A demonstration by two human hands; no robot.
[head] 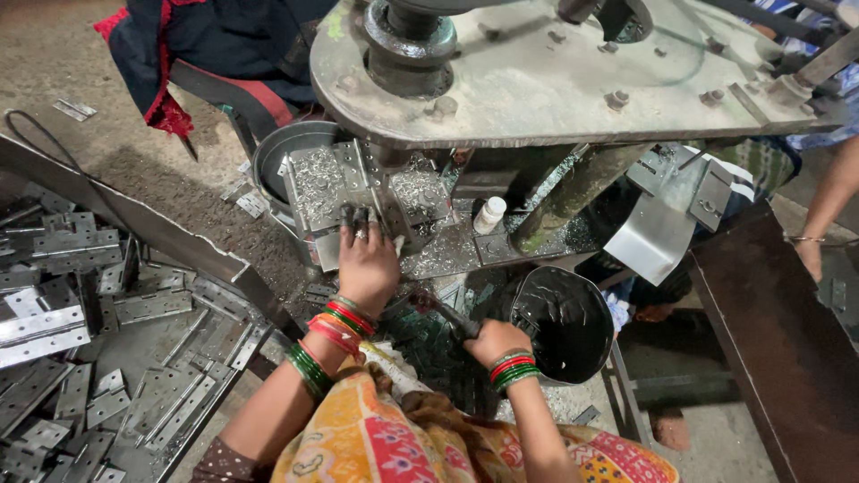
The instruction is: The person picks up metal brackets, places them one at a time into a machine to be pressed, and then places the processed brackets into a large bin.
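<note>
Left hand (367,261) fingers pressed a hinge plate (333,192) flat under the press head (537,72) to steady it; right hand (495,343) fingers closed around the lever (445,315) below it.

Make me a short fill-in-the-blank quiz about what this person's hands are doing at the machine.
1. The left hand presses on a metal plate that is flecked with metal ____.
2. The right hand grips a dark ____ just in front of the black round pan.
3. Both wrists wear red and ____ bangles.
4. The flat grey pieces piled at the person's left are door ____.

Missing words: shavings; handle; green; hinges
</note>
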